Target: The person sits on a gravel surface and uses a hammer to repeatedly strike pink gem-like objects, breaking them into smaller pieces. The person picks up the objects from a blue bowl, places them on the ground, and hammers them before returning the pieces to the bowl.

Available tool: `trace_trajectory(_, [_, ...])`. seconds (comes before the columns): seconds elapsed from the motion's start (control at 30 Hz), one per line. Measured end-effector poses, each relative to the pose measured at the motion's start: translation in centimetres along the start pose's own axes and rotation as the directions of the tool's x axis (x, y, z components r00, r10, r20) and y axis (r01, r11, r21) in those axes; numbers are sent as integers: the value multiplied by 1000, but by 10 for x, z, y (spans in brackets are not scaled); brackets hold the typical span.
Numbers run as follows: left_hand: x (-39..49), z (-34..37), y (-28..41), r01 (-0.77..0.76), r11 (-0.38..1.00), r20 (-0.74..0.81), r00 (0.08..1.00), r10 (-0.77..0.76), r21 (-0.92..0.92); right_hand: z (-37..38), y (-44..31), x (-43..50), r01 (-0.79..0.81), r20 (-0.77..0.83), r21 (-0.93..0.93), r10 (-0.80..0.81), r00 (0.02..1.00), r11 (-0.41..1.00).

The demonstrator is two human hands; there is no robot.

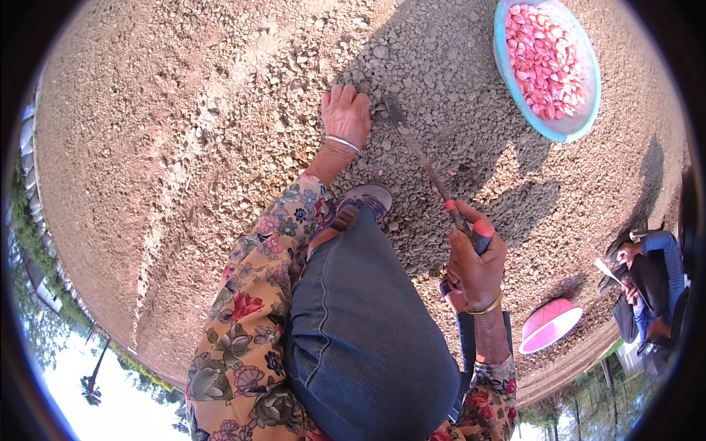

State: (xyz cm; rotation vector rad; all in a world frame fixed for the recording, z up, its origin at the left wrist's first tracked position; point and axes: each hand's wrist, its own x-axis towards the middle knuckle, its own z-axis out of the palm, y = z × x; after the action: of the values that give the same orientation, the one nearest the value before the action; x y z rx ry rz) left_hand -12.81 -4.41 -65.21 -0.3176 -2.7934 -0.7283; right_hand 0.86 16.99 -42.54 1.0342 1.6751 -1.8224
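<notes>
My left hand (347,116), with a silver bracelet at the wrist, rests on the crumbly soil (298,82), fingers curled downward; whether it holds anything is hidden. My right hand (479,256), with a gold-coloured bracelet, grips the handle of a long, narrow-bladed metal hand tool (422,154). The tool points up and left, its blade tip at the soil just right of my left hand. A pale blue basin (502,60) full of pinkish cloves, seemingly garlic, stands at the upper right. Small pink bits lie on the soil between my hands.
My shoe (372,193) is on the soil below my left hand. A pink basin (551,325) stands at the lower right. Beyond it a co-worker (653,281) crouches at the right edge, holding a pale, long object. Shadows fall across the soil.
</notes>
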Motion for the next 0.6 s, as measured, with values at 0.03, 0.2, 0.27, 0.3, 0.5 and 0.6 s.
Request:
trace_trajectory(0.03, [0, -3, -1, -7, 1000, 13, 1000, 7, 1, 0, -2, -4, 53, -18, -63, -54, 998, 997])
trace_trajectory(0.2, [-28, -39, -12, 151, 939, -28, 985, -168, -309, 1, 0, -17, 258, 13, -185, -260, 966, 948])
trace_trajectory(0.27, [-45, -55, -12, 231, 922, 10, 971, -240, -310, 3, 4, -8, 345, 75, -355, -342, 937, 869])
trace_trajectory(0.3, [-52, -62, -12, 251, 925, 32, 967, -252, -284, 6, 5, 2, 309, 92, -333, -295, 951, 891])
trace_trajectory(0.5, [-85, -66, 3, 344, 875, 134, 939, -317, -339, 4, -5, 13, 201, 95, -294, -180, 979, 934])
trace_trajectory(0.6, [-99, -75, 6, 338, 883, 171, 940, -297, -327, 4, -9, 3, 336, 140, -295, -307, 941, 894])
